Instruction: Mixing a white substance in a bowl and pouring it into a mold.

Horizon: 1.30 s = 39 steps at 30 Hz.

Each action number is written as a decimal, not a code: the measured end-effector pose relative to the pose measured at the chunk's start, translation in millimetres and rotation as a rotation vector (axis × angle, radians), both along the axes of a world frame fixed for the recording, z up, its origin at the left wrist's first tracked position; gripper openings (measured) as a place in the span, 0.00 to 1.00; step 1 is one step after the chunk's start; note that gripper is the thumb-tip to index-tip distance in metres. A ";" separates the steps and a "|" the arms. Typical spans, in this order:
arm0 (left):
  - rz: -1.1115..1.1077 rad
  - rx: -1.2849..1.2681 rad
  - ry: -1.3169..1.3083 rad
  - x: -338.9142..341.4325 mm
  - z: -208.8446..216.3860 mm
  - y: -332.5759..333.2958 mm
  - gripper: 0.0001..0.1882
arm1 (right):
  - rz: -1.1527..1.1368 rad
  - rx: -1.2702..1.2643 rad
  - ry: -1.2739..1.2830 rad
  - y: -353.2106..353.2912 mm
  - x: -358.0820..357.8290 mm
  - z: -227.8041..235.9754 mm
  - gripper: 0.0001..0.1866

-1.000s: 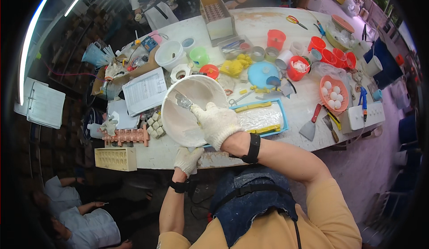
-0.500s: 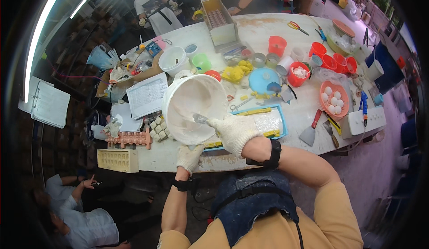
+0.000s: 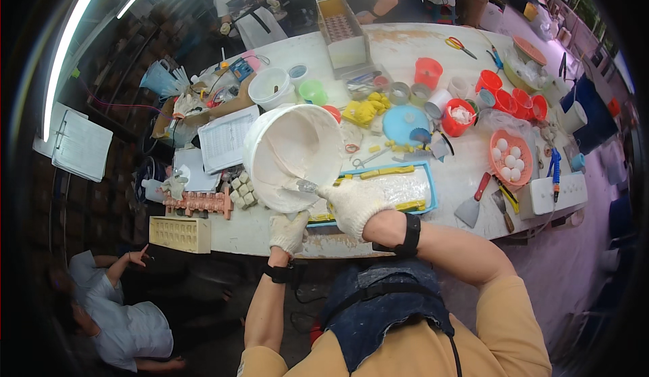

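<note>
A large white bucket [image 3: 287, 137] is tipped toward me over the near edge of the table, its inner wall smeared with a pale coating. My left hand [image 3: 289, 232], in a whitish knit glove, is closed on the bucket's lower near side; its fingertips are partly hidden. My right hand [image 3: 357, 206], gloved alike, grips a scraper [image 3: 305, 185] whose metal blade is inside the bucket near the rim. Beside and partly under the right hand lies a blue-edged tray [image 3: 432, 189] with yellow strips [image 3: 389, 171] and a glossy white mass [image 3: 399, 189].
Right of the tray lie a red-handled putty knife [image 3: 474, 200] and a pink basket [image 3: 498, 167] of white balls. Red cups [image 3: 428, 73] and a light-blue disc [image 3: 403, 123] stand farther back. Left are papers [image 3: 228, 140] and a cream mould [image 3: 180, 234]. Other people are across the table and lower left.
The scraper blade has moved down toward the bucket's near rim. The bucket looks slightly more tipped, and the whole view has shifted a little.
</note>
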<state>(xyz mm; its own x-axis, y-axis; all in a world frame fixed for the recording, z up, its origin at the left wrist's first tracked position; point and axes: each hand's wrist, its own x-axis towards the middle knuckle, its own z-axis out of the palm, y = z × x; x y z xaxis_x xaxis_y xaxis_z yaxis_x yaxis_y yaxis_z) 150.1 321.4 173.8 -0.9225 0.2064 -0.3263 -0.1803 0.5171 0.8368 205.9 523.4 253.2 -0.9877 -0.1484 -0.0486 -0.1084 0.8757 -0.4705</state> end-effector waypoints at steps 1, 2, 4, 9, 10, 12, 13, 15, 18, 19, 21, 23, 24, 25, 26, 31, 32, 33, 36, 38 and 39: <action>-0.020 -0.062 0.007 0.1 6.5 -0.7 0.18 | -0.018 -0.047 0.014 3.4 -1.5 23.9 0.22; -0.043 -0.118 0.021 0.6 12.8 -1.7 0.18 | -0.007 -0.044 0.021 2.5 -2.1 41.1 0.22; -0.060 -0.177 0.029 1.0 11.8 -2.5 0.18 | -0.202 -0.078 0.326 -1.4 -7.2 58.3 0.23; -0.105 -0.151 0.376 -10.5 -17.5 -10.6 0.17 | -0.157 0.057 0.252 -20.0 -2.0 26.8 0.24; -0.075 -0.116 0.306 -11.5 -9.7 -6.4 0.17 | -0.128 0.083 0.172 -24.0 4.6 8.6 0.24; -0.056 -0.078 0.241 -12.7 -8.1 -5.2 0.18 | -0.101 0.044 0.137 -26.3 11.5 -23.8 0.24; -0.053 -0.104 0.253 -13.6 -15.3 -11.4 0.17 | -0.069 0.001 0.100 -25.7 12.7 -24.9 0.23; -0.053 -0.130 0.260 -11.8 -15.7 -11.9 0.17 | -0.054 -0.054 0.113 -3.5 7.1 -13.5 0.21; 0.020 -0.178 -0.040 1.5 8.8 -5.7 0.18 | -0.096 -0.126 0.141 7.2 5.7 32.4 0.20; 0.006 -0.148 0.006 5.3 5.4 -7.8 0.18 | -0.184 -0.127 0.270 8.3 1.5 41.2 0.21; -0.010 -0.119 0.051 8.9 -3.5 -11.1 0.19 | -0.271 -0.125 0.424 10.0 -7.5 44.5 0.23; -0.015 -0.017 0.247 9.2 -14.0 -14.5 0.14 | -0.240 -0.063 0.327 -1.6 -5.0 24.1 0.24; -0.025 -0.010 0.247 8.5 -7.4 -7.3 0.14 | -0.214 0.009 0.234 -4.2 -0.9 10.5 0.25; -0.041 -0.025 0.119 5.6 1.9 4.1 0.14 | -0.190 0.046 0.219 -4.7 7.1 -8.6 0.27; -0.044 -0.051 -0.009 5.7 8.3 8.1 0.14 | -0.192 0.045 0.218 -7.6 13.5 -29.3 0.27; -0.087 -0.089 0.371 -7.8 -43.3 -16.3 0.14 | -0.073 -0.064 0.031 12.2 7.3 -8.7 0.22; -0.096 -0.123 0.395 -10.3 -52.7 -25.0 0.14 | -0.062 -0.135 0.075 17.2 3.5 -0.7 0.20; -0.092 -0.121 0.392 -8.9 -42.0 -21.9 0.14 | -0.135 -0.115 0.118 20.0 5.6 19.7 0.18; -0.113 -0.203 0.321 -4.1 -4.7 -15.6 0.17 | -0.281 -0.187 0.325 15.0 1.2 33.2 0.19; -0.089 -0.288 0.087 -3.6 -2.0 -25.1 0.23 | -0.283 -0.122 0.255 -1.3 6.0 21.5 0.19; -0.122 -0.247 0.082 -0.3 15.3 -19.4 0.23 | -0.278 -0.109 0.255 -5.1 10.1 0.7 0.19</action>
<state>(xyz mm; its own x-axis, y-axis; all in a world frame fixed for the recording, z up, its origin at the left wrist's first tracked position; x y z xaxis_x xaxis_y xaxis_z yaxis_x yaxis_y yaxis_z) 149.8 302.0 189.1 -0.9213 0.2409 -0.3053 -0.0410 0.7205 0.6922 215.9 518.3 253.9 -0.9693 0.1357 0.2050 0.0004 0.8348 -0.5506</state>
